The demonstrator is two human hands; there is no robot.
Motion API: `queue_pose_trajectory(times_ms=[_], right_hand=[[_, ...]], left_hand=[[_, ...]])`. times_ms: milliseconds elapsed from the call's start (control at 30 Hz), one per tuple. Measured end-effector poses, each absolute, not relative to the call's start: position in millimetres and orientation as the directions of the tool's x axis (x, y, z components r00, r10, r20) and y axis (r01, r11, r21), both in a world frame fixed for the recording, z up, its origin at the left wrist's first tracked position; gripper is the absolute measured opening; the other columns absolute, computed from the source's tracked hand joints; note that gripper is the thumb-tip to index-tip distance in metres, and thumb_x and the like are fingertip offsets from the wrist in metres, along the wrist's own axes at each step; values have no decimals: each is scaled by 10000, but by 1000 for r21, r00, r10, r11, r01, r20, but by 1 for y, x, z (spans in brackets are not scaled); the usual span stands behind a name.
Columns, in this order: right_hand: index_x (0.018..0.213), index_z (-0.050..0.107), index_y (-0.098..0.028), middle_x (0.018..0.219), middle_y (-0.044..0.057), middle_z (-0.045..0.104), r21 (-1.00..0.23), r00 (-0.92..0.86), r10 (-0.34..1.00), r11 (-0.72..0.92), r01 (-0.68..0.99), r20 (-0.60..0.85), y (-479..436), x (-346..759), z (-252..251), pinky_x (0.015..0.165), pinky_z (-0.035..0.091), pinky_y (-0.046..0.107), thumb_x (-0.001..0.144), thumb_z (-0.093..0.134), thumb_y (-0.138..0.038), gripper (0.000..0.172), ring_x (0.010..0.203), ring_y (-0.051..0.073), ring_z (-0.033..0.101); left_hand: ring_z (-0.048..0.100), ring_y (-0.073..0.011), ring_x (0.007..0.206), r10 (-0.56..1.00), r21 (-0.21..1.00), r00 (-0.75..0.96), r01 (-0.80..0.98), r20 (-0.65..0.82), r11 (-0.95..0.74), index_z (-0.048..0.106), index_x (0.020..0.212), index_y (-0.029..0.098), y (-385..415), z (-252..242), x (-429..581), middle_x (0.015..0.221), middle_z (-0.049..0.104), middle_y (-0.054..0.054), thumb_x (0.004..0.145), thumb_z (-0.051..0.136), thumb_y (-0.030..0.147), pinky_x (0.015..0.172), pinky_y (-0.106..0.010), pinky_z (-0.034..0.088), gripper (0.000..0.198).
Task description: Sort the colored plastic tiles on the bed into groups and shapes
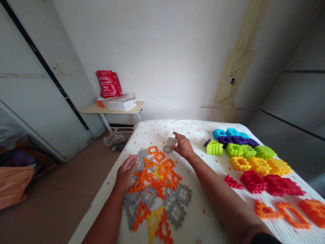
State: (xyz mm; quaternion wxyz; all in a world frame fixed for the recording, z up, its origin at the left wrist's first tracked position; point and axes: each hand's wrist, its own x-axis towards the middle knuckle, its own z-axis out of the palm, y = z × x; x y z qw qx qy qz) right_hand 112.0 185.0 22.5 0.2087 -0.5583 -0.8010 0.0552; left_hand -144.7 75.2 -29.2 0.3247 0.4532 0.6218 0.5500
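Note:
A pile of flat interlocking plastic pieces with toothed edges lies on the bed, with orange pieces (pixel 167 174) in the middle and grey pieces (pixel 176 213) around them. My left hand (pixel 126 173) rests at the pile's left edge, fingers apart, beside a grey piece (pixel 140 165); nothing shows in its grasp. At the far end of the pile, my right hand (pixel 183 146) has thumb and forefinger around the edge of a grey square piece (pixel 172 141). Another grey piece (pixel 167 149) lies just beneath it. A few yellow pieces (pixel 154 220) mix with the orange ones.
Stacks sorted by colour stand along the bed's right side: blue (pixel 219 133), purple (pixel 238 140), green (pixel 235 150), yellow (pixel 240 163), red (pixel 254 182) and orange (pixel 313 211). A small table (pixel 92 108) by the wall holds a red bag (pixel 109 84) and a white box (pixel 124 105).

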Motion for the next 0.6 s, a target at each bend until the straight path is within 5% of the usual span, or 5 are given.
queue_pose_trajectory(times_ms=[267,600], right_hand=[[1384,307,-140,1263,114,533,-241,-323,932,355,903,165,236,165,11,896,405,277,685,562,-111,745,1106,195,519],[1404,292,-211,1386,79,435,-163,-389,918,397,903,78,247,163,5,894,412,320,658,561,-92,802,1185,220,448]], left_hand=[[554,-249,1120,918,972,-383,234,99,-7,619,1086,148,74,-25,-144,1168,628,-113,679,610,529,990,-350,388,558],[549,-254,1123,915,962,-390,273,105,6,624,1081,148,73,-20,-141,1178,624,-110,684,590,527,993,-352,382,550]])
